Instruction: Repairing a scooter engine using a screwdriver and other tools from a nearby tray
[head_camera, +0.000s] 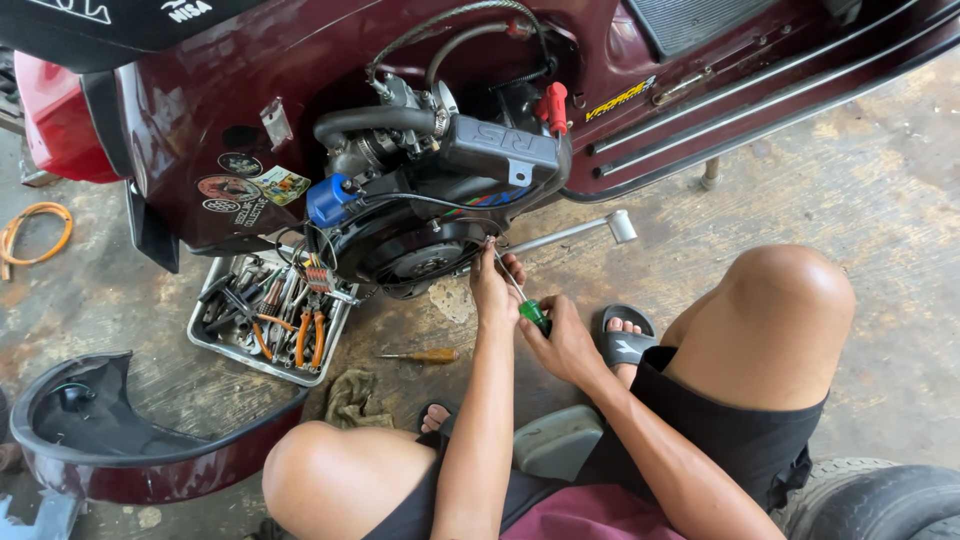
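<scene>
A dark red scooter (200, 110) stands with its side cover off, and its engine (420, 190) is exposed. My right hand (560, 340) grips the green handle of a screwdriver (533, 313). Its shaft runs up to the black round engine cover (420, 262). My left hand (495, 290) rests at the shaft near the tip, fingers pinching it against the engine. The tip itself is hidden by my fingers.
A metal tray (205, 335) of pliers and several other tools lies under the scooter at left. A wooden-handled screwdriver (425, 355) and a rag (352, 398) lie on the concrete. The removed side panel (120, 450) sits lower left. A kick lever (580, 232) juts right. A tyre (880, 500) is lower right.
</scene>
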